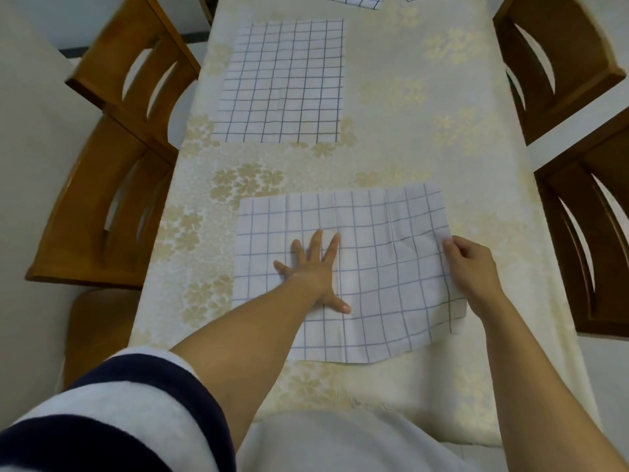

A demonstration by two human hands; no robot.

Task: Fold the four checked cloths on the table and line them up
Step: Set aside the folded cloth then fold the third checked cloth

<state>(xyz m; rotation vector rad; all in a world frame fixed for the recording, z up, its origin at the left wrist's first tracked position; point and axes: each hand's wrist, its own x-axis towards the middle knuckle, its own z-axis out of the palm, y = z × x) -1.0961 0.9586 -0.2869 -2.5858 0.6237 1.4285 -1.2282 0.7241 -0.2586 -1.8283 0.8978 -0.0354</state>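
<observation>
Lying flat at the near end of the counter, the nearest checked cloth is pressed down by the left hand, fingers spread wide, while the right hand pinches its right edge. A second cloth lies farther off to the left, two more at the far edge. Wooden chairs flank both sides.

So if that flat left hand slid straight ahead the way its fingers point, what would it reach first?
Probably the near cloth's far edge, then bare tablecloth. The left hand points up the table, slightly right, so it may just pass the far cloth.
</observation>
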